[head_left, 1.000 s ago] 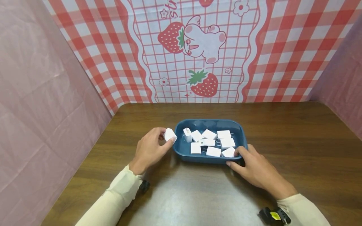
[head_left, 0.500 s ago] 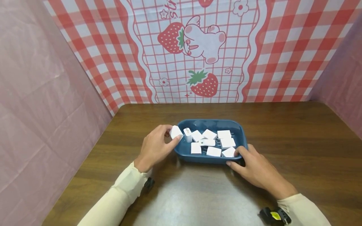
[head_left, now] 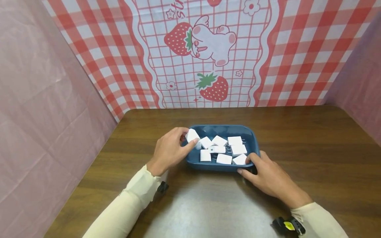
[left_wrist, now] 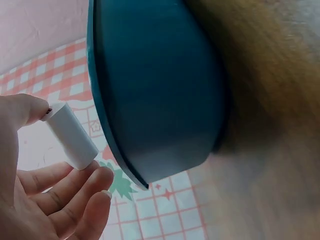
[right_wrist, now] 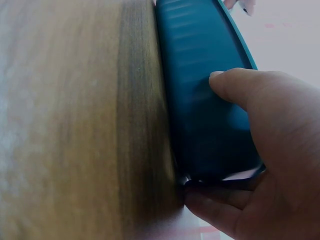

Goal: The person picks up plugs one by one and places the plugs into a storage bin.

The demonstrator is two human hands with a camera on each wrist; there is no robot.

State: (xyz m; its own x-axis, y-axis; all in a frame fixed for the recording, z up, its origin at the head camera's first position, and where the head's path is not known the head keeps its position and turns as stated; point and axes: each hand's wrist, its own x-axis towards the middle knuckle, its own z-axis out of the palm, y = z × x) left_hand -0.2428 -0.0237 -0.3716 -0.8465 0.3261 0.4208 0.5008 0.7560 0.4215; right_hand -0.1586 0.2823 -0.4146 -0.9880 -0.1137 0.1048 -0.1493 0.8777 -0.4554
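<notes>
A white charger plug (head_left: 192, 135) is pinched between the thumb and fingers of my left hand (head_left: 169, 150), above the left end of a blue tray (head_left: 220, 168). In the left wrist view this charger plug (left_wrist: 72, 137) is held apart from the tray's outer wall (left_wrist: 155, 90). My right hand (head_left: 272, 177) grips the tray's front right corner. Its thumb (right_wrist: 235, 85) presses the outer wall in the right wrist view, while the index finger hooks over the rim. Several white charger plugs (head_left: 224, 159) lie in the tray, some with metal prongs showing.
The tray rests on a brown wooden table (head_left: 190, 205). Behind the table hangs a red-and-white checked cloth (head_left: 214, 49) with strawberries, and pink fabric (head_left: 50, 109) hangs on the left. A dark strap (head_left: 288, 226) is on the right wrist.
My left hand has carried the charger plug to the right, from outside the tray's left rim to over its left end, now covering most of an upright plug there. The right hand keeps its grip.
</notes>
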